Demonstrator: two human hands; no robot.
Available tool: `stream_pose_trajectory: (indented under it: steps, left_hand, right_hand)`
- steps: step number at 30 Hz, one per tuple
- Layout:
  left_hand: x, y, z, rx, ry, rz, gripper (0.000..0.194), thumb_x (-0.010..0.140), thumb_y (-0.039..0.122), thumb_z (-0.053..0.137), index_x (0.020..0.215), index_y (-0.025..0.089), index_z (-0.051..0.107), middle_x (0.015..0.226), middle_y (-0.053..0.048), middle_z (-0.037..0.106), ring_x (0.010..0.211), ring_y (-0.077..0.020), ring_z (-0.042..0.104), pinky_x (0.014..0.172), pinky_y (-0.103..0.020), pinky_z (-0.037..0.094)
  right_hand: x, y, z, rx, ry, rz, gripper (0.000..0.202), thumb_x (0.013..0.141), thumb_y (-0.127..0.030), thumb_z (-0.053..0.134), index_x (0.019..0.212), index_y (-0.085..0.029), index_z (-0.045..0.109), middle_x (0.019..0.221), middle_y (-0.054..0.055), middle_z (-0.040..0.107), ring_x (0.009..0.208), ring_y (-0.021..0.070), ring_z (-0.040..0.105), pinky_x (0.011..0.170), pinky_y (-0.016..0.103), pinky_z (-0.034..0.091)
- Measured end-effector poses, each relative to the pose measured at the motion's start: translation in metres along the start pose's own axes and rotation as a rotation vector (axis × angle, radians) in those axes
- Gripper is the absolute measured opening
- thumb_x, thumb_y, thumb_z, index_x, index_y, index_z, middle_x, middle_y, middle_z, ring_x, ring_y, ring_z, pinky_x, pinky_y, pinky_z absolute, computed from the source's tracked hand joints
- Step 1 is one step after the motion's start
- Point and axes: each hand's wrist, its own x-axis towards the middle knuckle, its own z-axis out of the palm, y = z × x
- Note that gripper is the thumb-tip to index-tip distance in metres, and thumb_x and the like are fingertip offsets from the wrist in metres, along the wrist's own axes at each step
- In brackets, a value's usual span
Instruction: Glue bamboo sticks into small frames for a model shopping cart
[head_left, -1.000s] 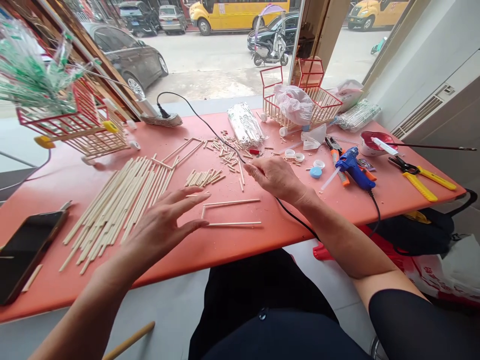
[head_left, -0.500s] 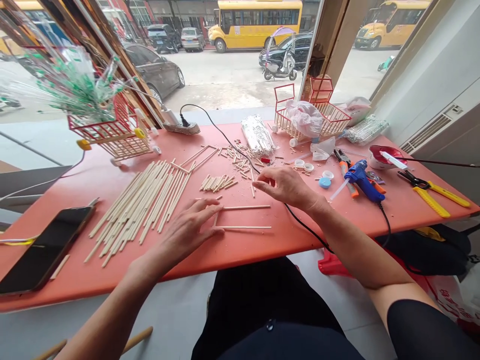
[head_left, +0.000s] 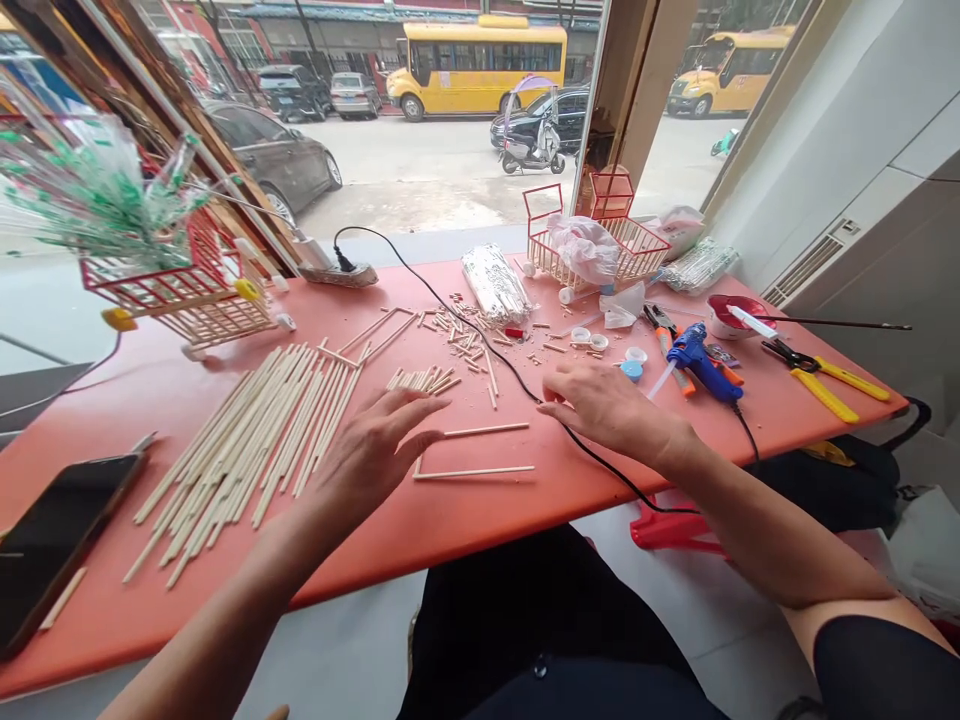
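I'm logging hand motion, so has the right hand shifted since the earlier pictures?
Yes. The right hand has moved rightward and toward the near edge of the table, farther from the silvery packet.

One three-sided stick frame (head_left: 474,471) lies between the left hand (head_left: 379,440) and right hand (head_left: 611,408), one phone (head_left: 67,530) to their left, three white caps (head_left: 598,342), one blue cap (head_left: 631,370) and one glue gun (head_left: 701,365) beyond the right.

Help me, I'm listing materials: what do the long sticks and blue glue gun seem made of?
The long sticks look like bare wood, pale and matte, though bamboo is possible. The blue glue gun seems hard plastic, from its evenly coloured, moulded, slightly shiny body.
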Motion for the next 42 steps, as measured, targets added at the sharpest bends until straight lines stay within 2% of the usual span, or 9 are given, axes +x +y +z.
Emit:
stream_pose_trajectory:
  steps: [3,8,11,14,20,30,33,37,42]
  left_hand:
    - [0.031,-0.002,0.010,0.019,-0.033,0.105,0.026,0.101,0.021,0.058,0.122,0.019,0.073,0.111,-0.012,0.073,0.100,-0.0283,0.064,0.087,-0.043,0.057]
    - [0.075,-0.009,0.041,0.040,-0.291,0.244,0.023,0.096,0.014,0.063,0.115,0.021,0.074,0.133,-0.015,0.064,0.112,-0.0297,0.062,0.091,-0.044,0.055]
    - [0.086,-0.015,0.050,-0.027,-0.344,0.259,0.017,0.102,0.016,0.054,0.098,0.018,0.071,0.117,-0.011,0.068,0.101,-0.0250,0.063,0.086,-0.038,0.054]
    - [0.086,-0.022,0.047,-0.076,-0.344,0.325,0.024,0.104,0.014,0.048,0.090,0.018,0.067,0.108,-0.008,0.070,0.095,-0.0218,0.062,0.082,-0.034,0.052]
    - [0.069,-0.033,0.029,-0.009,-0.288,0.356,0.019,0.104,0.014,0.049,0.094,0.020,0.065,0.126,-0.009,0.070,0.118,-0.0255,0.061,0.092,-0.037,0.051]
    - [0.063,-0.056,0.019,0.167,-0.313,0.193,0.020,0.093,0.009,0.052,0.093,0.018,0.070,0.111,-0.014,0.074,0.104,-0.0327,0.062,0.088,-0.048,0.053]
    - [0.065,-0.043,0.006,0.104,-0.240,0.170,0.024,0.099,0.016,0.049,0.100,0.018,0.073,0.112,-0.013,0.073,0.106,-0.0314,0.064,0.091,-0.048,0.054]
    - [0.061,-0.016,-0.014,-0.043,-0.233,0.211,0.029,0.104,0.026,0.050,0.125,0.020,0.070,0.121,-0.012,0.072,0.113,-0.0277,0.065,0.093,-0.042,0.055]
    - [0.018,-0.002,-0.020,-0.083,-0.293,0.197,0.037,0.104,0.043,0.054,0.134,0.023,0.063,0.129,-0.013,0.068,0.122,-0.0309,0.062,0.097,-0.043,0.054]
  right_hand:
    - [-0.009,0.002,0.006,-0.032,-0.066,0.071,0.026,0.102,-0.040,0.064,0.100,-0.015,0.069,0.108,0.011,0.072,0.097,0.0237,0.065,0.074,0.031,0.038]
    - [-0.015,-0.001,0.008,-0.032,-0.159,0.075,0.022,0.105,-0.031,0.054,0.106,-0.014,0.069,0.114,0.013,0.073,0.103,0.0261,0.067,0.079,0.033,0.042]
    - [-0.012,0.000,0.005,-0.056,-0.192,0.114,0.023,0.105,-0.023,0.049,0.108,-0.013,0.069,0.116,0.014,0.074,0.105,0.0280,0.068,0.077,0.034,0.043]
    - [-0.008,0.005,0.002,-0.083,-0.201,0.181,0.025,0.104,-0.021,0.046,0.108,-0.013,0.069,0.114,0.015,0.074,0.103,0.0294,0.070,0.072,0.034,0.041]
    - [-0.006,0.016,0.003,-0.062,-0.227,0.172,0.023,0.104,-0.019,0.045,0.107,-0.013,0.067,0.109,0.013,0.075,0.096,0.0268,0.071,0.066,0.034,0.035]
    - [-0.008,0.023,0.007,-0.038,-0.218,0.132,0.017,0.104,-0.020,0.051,0.104,-0.014,0.067,0.105,0.011,0.074,0.093,0.0260,0.070,0.065,0.033,0.035]
    - [-0.012,0.022,0.009,-0.035,-0.114,0.130,0.015,0.102,-0.024,0.058,0.100,-0.013,0.069,0.102,0.012,0.074,0.091,0.0268,0.070,0.069,0.034,0.043]
    - [-0.028,0.012,0.019,0.054,0.259,-0.007,0.027,0.101,-0.033,0.063,0.113,-0.011,0.070,0.110,0.015,0.073,0.105,0.0296,0.066,0.091,0.040,0.052]
    - [-0.046,-0.011,0.040,0.210,0.410,-0.133,0.050,0.099,-0.051,0.062,0.127,-0.009,0.066,0.118,0.016,0.070,0.108,0.0296,0.064,0.097,0.044,0.054]
